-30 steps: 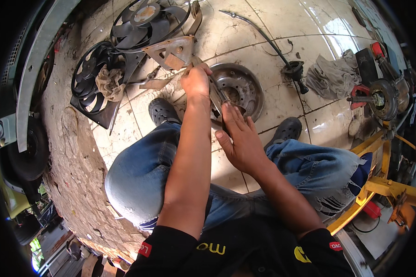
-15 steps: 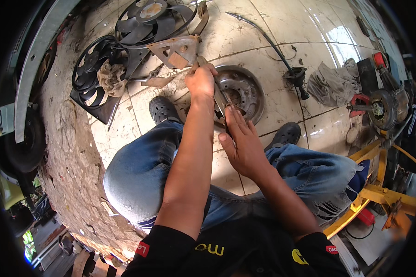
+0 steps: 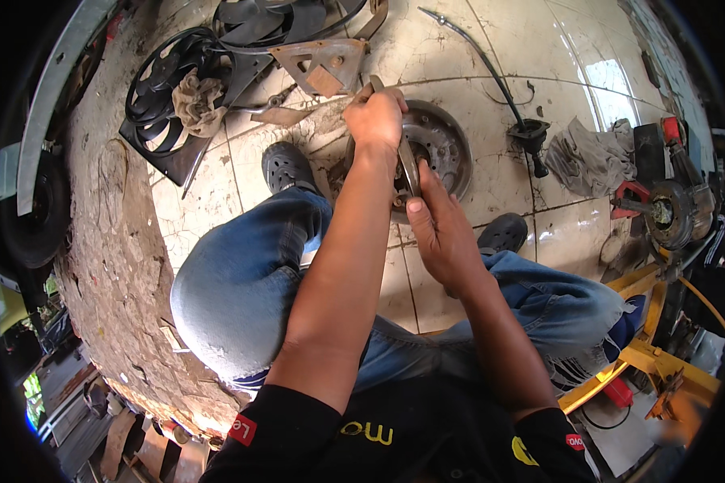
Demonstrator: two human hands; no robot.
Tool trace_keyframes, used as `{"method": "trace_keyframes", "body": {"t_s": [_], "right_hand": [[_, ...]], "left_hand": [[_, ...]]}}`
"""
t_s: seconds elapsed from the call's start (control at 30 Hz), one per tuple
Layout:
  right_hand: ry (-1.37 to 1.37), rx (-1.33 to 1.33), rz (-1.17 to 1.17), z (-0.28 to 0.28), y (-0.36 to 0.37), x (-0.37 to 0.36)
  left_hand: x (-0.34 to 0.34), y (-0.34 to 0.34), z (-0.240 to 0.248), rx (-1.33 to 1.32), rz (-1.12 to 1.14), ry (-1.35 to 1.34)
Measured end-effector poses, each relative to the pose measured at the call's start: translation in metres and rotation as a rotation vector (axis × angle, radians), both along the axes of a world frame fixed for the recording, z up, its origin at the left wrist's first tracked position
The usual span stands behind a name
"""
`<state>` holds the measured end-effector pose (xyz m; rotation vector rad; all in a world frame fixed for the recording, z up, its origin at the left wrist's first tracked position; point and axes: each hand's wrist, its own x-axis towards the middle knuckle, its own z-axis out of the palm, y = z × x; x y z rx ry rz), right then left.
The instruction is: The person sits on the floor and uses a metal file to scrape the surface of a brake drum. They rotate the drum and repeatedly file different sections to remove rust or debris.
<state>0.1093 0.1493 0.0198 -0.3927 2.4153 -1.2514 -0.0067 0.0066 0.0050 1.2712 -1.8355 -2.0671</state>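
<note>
Tiled flr [image 3: 568,241]: L hand [image 3: 376,121] clenches curved metal pc [image 3: 409,171] toward far end; R hand [image 3: 443,229], fingers together, pinch unclear, apparently braces near end over round dish [image 3: 453,146].

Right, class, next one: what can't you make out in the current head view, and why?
Head view:
Left hand: fingertips hidden behind the hand itself.
Curved metal piece: its grasped stretch is covered by the left hand.
Round metal drum: left part mostly hidden by the left hand and forearm.
Upper black fan: cut off by the top edge.
Orange object, lower right: too blurred to identify.
</note>
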Motion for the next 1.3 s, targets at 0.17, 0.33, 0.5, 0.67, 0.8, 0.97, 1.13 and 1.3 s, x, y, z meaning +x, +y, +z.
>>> {"method": "trace_keyframes", "body": {"t_s": [0.17, 0.33, 0.5, 0.67, 0.8, 0.97, 1.13, 1.3], "right_hand": [[0.086, 0.069, 0.048, 0.000, 0.002, 0.017], [0.095, 0.105, 0.050, -0.002, 0.003, 0.009], [0.119, 0.109, 0.051, -0.001, 0.000, 0.016], [0.126, 0.110, 0.061, -0.002, -0.001, 0.010], [0.134, 0.107, 0.054, 0.004, -0.002, 0.015], [0.098, 0.034, 0.022, 0.000, -0.004, 0.007], [0.086, 0.024, 0.023, 0.001, -0.004, 0.009], [0.027, -0.016, 0.006, 0.005, -0.005, 0.003]], "left_hand": [[0.002, -0.003, -0.010, 0.022, 0.008, 0.056], [0.000, 0.001, 0.003, 0.029, 0.012, -0.033], [0.001, -0.003, -0.004, 0.016, 0.013, 0.004], [0.001, -0.004, -0.008, 0.019, 0.014, 0.023], [0.000, -0.003, -0.009, -0.048, -0.016, -0.011], [-0.001, -0.003, -0.008, -0.030, 0.006, -0.001], [0.000, -0.003, -0.009, -0.027, -0.006, 0.021], [-0.001, -0.001, -0.004, -0.030, 0.024, 0.015]]}}
